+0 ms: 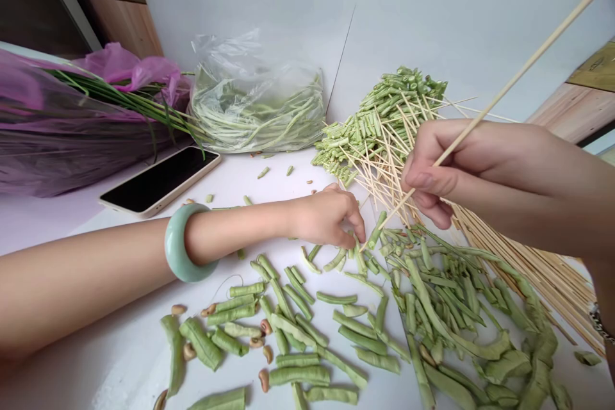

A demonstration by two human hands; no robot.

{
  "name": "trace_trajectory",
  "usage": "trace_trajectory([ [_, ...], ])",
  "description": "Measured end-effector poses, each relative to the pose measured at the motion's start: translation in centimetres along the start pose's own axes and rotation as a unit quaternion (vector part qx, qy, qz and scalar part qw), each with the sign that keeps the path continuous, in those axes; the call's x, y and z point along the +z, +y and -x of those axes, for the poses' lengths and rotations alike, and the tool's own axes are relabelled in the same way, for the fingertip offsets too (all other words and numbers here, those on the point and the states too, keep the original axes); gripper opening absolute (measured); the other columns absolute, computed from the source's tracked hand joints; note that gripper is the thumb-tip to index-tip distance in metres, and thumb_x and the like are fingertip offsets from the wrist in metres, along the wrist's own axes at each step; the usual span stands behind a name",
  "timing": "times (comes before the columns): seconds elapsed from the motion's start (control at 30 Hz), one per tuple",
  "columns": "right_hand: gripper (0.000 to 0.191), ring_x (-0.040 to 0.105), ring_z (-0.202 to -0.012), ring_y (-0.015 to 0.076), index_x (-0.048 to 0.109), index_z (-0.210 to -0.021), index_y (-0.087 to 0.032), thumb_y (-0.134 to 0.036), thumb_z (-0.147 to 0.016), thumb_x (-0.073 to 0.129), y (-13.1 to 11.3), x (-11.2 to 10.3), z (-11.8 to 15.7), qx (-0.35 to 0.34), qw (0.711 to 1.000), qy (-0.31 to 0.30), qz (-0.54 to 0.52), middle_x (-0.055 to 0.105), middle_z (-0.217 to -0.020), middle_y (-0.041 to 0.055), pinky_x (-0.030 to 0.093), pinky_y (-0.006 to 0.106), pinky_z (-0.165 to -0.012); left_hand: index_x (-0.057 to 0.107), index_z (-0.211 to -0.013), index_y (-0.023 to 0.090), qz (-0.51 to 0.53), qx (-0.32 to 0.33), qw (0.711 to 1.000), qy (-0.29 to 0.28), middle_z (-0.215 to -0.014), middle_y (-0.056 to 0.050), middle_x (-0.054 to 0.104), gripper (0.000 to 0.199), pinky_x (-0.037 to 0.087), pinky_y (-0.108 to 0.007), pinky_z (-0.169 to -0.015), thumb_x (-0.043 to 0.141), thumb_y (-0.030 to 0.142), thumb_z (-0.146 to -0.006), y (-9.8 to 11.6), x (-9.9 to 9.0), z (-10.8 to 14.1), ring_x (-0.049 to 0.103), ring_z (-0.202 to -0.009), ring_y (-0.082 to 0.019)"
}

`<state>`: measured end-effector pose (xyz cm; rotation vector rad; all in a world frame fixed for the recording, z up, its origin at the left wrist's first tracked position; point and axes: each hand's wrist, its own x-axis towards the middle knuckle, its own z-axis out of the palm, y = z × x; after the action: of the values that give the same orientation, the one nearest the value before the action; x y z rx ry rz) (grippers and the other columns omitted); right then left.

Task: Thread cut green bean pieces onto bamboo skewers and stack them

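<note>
My right hand (432, 170) is shut on a long bamboo skewer (509, 77), whose pointed end reaches down beside my left fingertips. A green bean piece (377, 229) lies along the skewer near that end. My left hand (327, 221), with a pale green jade bangle (185, 243) on its wrist, curls down over scattered cut green bean pieces (298, 327). Its fingertips hide whatever lies directly beneath them. Beyond both hands is a heap of skewered bean pieces (384, 125), and long split bean pods (446, 314) lie to the lower right.
A bundle of bamboo skewers (533, 256) lies at the right. A plastic bag of green beans (257, 106) stands at the back, beside greens in purple wrap (62, 128). A smartphone (158, 180) lies face up at the left. Brown bean seeds (263, 380) dot the white table (120, 371).
</note>
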<state>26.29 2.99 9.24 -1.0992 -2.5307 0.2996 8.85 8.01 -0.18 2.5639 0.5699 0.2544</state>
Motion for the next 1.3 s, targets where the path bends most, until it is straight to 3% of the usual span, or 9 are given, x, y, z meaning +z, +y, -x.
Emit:
trace_trajectory([
  [0.13, 0.037, 0.055, -0.043, 0.0098, 0.05, -0.064, -0.026, -0.048, -0.093, 0.045, 0.9, -0.8, 0.2, 0.004, 1.0, 0.0, -0.023, 0.058, -0.051, -0.0045, 0.043, 0.024, -0.038, 0.074, -0.094, 0.017, 0.008, -0.013, 1.0, 0.018, -0.099, -0.003, 0.071, 0.02, 0.038, -0.027, -0.091, 0.07, 0.016, -0.075, -0.2, -0.2, 0.2, 0.061, -0.088, -0.017],
  [0.3, 0.035, 0.053, -0.042, 0.0092, 0.054, -0.065, -0.027, -0.051, -0.09, 0.051, 1.9, -2.0, 0.7, 0.012, 0.997, 0.043, -0.066, 0.057, -0.05, -0.0037, 0.042, 0.023, -0.035, 0.074, -0.096, 0.018, 0.029, -0.037, 0.998, 0.038, -0.097, -0.003, 0.07, 0.026, 0.045, -0.025, -0.079, 0.067, 0.013, -0.072, -0.9, -0.6, 0.2, 0.061, -0.083, -0.017],
  [0.43, 0.033, 0.053, -0.045, 0.0094, 0.056, -0.065, -0.027, -0.051, -0.088, 0.054, 2.3, -2.3, 1.1, 0.034, 0.994, 0.084, -0.058, 0.057, -0.055, -0.0025, 0.042, 0.022, -0.036, 0.074, -0.091, 0.016, 0.004, -0.044, 0.998, 0.038, -0.098, -0.005, 0.07, 0.023, 0.043, -0.028, -0.087, 0.067, 0.009, -0.07, -0.9, -0.6, 0.2, 0.061, -0.088, -0.018],
  [0.7, 0.034, 0.054, -0.042, 0.0095, 0.056, -0.063, -0.027, -0.048, -0.089, 0.054, 2.3, -2.3, 0.8, 0.032, 0.997, 0.055, -0.053, 0.058, -0.052, -0.0026, 0.045, 0.023, -0.036, 0.071, -0.104, 0.017, -0.031, -0.036, 0.999, 0.015, -0.103, -0.006, 0.069, 0.031, 0.033, -0.033, -0.1, 0.074, 0.021, -0.074, -0.3, 0.0, 0.2, 0.058, -0.102, -0.021],
  [1.13, 0.03, 0.059, -0.044, 0.0096, 0.058, -0.065, -0.025, -0.041, -0.091, 0.055, 2.2, -1.7, 0.5, 0.002, 0.996, 0.038, -0.081, 0.062, -0.053, -0.0021, 0.047, 0.024, -0.039, 0.074, -0.091, 0.016, -0.001, -0.049, 0.998, 0.028, -0.098, -0.002, 0.072, 0.018, 0.037, -0.027, -0.094, 0.067, 0.011, -0.076, -0.6, 0.2, 0.0, 0.063, -0.087, -0.015],
  [1.3, 0.024, 0.063, -0.048, 0.013, 0.06, -0.067, -0.026, -0.034, -0.09, 0.059, 2.3, -1.5, 0.9, 0.016, 0.995, 0.058, -0.077, 0.064, -0.056, -0.0012, 0.048, 0.028, -0.038, 0.075, -0.088, 0.015, 0.004, -0.064, 0.997, 0.038, -0.098, -0.004, 0.073, 0.012, 0.033, -0.029, -0.099, 0.068, 0.014, -0.078, -0.7, 0.3, 0.0, 0.064, -0.092, -0.017],
])
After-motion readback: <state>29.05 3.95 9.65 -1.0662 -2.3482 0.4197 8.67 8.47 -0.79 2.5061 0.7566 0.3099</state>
